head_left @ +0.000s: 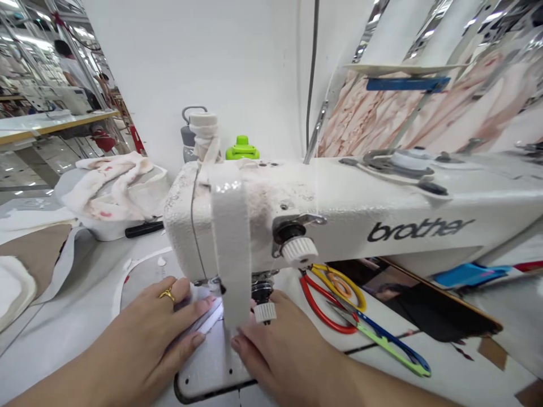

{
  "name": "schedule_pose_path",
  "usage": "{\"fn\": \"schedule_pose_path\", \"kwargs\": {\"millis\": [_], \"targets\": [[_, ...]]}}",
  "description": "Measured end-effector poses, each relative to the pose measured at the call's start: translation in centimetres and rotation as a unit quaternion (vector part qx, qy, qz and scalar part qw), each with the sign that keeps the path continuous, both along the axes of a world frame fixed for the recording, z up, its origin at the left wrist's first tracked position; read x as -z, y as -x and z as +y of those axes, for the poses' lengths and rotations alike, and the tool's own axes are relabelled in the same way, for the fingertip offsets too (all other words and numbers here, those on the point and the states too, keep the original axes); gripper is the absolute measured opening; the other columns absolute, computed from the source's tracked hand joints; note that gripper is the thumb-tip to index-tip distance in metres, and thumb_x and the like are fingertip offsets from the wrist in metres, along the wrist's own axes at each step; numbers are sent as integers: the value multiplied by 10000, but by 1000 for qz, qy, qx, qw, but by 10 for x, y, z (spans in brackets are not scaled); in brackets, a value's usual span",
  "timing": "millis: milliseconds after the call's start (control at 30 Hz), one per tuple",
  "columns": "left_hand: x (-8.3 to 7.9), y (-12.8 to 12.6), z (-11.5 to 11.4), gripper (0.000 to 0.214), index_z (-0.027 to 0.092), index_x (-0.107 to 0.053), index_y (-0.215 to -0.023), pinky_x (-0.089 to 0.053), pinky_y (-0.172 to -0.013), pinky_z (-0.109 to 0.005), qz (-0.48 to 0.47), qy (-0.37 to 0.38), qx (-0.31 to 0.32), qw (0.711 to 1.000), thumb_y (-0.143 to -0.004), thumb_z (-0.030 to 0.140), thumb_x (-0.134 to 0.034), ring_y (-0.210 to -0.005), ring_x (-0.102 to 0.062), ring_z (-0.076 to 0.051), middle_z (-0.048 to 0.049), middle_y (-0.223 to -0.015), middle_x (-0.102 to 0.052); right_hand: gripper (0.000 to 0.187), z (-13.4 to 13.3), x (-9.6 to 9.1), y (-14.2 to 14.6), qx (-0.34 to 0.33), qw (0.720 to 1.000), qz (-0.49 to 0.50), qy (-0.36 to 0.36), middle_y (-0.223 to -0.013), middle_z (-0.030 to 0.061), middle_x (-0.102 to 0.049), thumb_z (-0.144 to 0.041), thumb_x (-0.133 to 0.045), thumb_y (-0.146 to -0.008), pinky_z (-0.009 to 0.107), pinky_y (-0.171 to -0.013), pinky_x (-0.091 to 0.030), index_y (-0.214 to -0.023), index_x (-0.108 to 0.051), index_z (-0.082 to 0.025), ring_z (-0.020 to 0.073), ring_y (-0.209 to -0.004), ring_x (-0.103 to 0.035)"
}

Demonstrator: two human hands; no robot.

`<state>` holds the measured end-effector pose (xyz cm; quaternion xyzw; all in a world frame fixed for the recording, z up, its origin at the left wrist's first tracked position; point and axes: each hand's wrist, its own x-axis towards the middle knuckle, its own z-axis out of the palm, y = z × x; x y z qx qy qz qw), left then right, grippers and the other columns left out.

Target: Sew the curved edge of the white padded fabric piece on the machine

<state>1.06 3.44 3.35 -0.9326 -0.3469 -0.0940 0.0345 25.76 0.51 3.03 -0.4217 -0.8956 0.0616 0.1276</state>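
Note:
A white Brother sewing machine (339, 209) fills the middle of the view. A strip of white tape (231, 249) hangs down over its head toward the needle area. My left hand (156, 333), with a gold ring, lies flat on a white fabric piece (210, 322) to the left of the presser foot. My right hand (284, 345) rests just right of the foot, its fingertips touching the lower end of the tape. The needle itself is hidden behind the tape.
Red-and-yellow scissors (326, 294) and blue-green snips (390, 342) lie right of the needle. A phone (428, 316) lies under the machine arm. A bowl of fabric scraps (114, 192) stands at left. Bottles (241, 148) stand behind the machine.

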Motion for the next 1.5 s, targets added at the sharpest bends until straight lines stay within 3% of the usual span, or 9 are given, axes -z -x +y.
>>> {"fn": "schedule_pose_path", "kwargs": {"millis": [167,333,533,667,767,900,1000,1167,1500], "targets": [[-7,9,9,386,385,-571,-1327,-587,-759,-274,23,33,0,999,-951,356,-487,-975,-679,-178,5,-1084,-712,271,1,1,-2,-5,1000,2,11,-952,103,-655,-288,-463,-991,406,-818,-462,-894,-684,-162,286,-955,-560],[-2,8,-1,440,392,-541,-1364,-594,-838,-373,44,-14,25,999,-926,424,-518,-1081,-677,-243,-15,-1242,-691,259,2,-2,-7,-15,999,20,32,-991,87,-650,-322,-473,-990,397,-846,-468,-934,-677,-172,270,-958,-552],[9,-12,-25,410,342,-637,-1255,-557,-843,-510,34,-46,-79,995,-915,442,-430,-1104,-627,-332,-98,-1255,-658,252,3,-4,-6,-19,997,2,69,-1055,70,-646,-319,-451,-998,420,-898,-464,-1032,-672,-204,268,-1003,-548],[11,-17,-23,388,268,-662,-1212,-574,-761,-424,27,-95,-49,994,-899,396,-472,-995,-655,-307,-123,-1154,-686,280,2,-1,-5,-11,999,-6,44,-1004,89,-652,-322,-446,-1003,419,-853,-465,-955,-679,-174,281,-971,-546],[11,-11,-19,362,251,-678,-1171,-570,-758,-374,-2,-108,-12,994,-891,414,-515,-971,-663,-286,-115,-1121,-700,287,1,-2,-6,-14,999,-3,32,-997,97,-649,-312,-432,-1007,411,-830,-459,-1021,-675,-158,283,-963,-545],[10,0,-20,372,350,-637,-1228,-548,-868,-326,-30,-53,-15,998,-914,376,-440,-1089,-641,-228,-26,-1228,-680,212,1,-7,-6,-26,998,1,63,-1001,62,-645,-313,-484,-982,382,-802,-464,-1079,-653,-228,264,-934,-556],[9,3,-24,419,429,-584,-1286,-548,-898,-361,-29,-21,-30,999,-916,350,-406,-1147,-620,-227,10,-1308,-641,216,0,-9,-5,-31,996,-3,85,-1026,60,-641,-311,-489,-977,402,-837,-470,-1122,-641,-261,265,-951,-560],[8,-8,-28,416,382,-625,-1246,-556,-841,-482,3,-28,-57,998,-902,297,-407,-1108,-623,-300,-80,-1253,-651,227,-1,-3,-3,0,998,5,62,-954,62,-659,-297,-472,-986,404,-829,-464,-983,-684,-217,263,-907,-570],[20,-14,-25,365,268,-625,-1220,-569,-771,-442,7,-99,-49,994,-935,376,-424,-1028,-653,-308,-115,-1222,-664,199,0,1,-5,-13,999,-12,31,-935,68,-633,-288,-472,-981,408,-795,-476,-904,-631,-198,255,-863,-560]]}}
